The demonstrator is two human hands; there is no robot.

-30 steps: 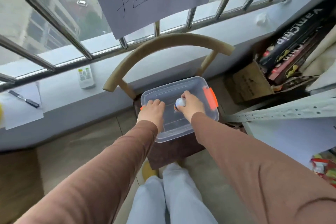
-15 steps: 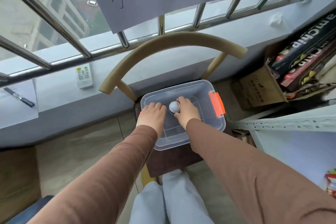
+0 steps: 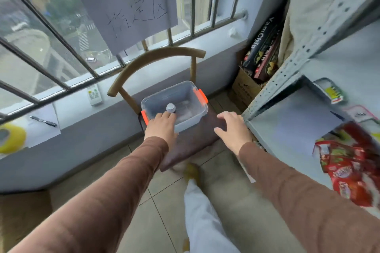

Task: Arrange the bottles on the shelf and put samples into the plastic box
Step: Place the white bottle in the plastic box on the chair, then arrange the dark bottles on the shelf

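Since the earlier frames the right hand (image 3: 233, 129) has let go of the small white-capped bottle (image 3: 170, 107) and drawn away to the right, and the view has swung right to bring in the grey perforated-metal shelf (image 3: 287, 68). That shelf fills the right side of the frame, with red snack packets (image 3: 349, 162) lying on its lower board at the right edge. Left of it, in the middle of the frame, stands the curved-back wooden chair with a dark brown seat (image 3: 193, 141), set against the barred window (image 3: 51, 47), where a sheet of white paper with handwritten characters (image 3: 131, 14) hangs. On the seat rests the clear plastic box with orange latches (image 3: 191, 115), lid off. The bottle stands upright inside it, in the near left part. The left hand (image 3: 162, 127) rests on the box's near left rim, fingers laid over the edge, fingertips just beside the bottle. The right hand hovers empty over the seat's right edge, near the shelf post, fingers spread and relaxed, grasping nothing.
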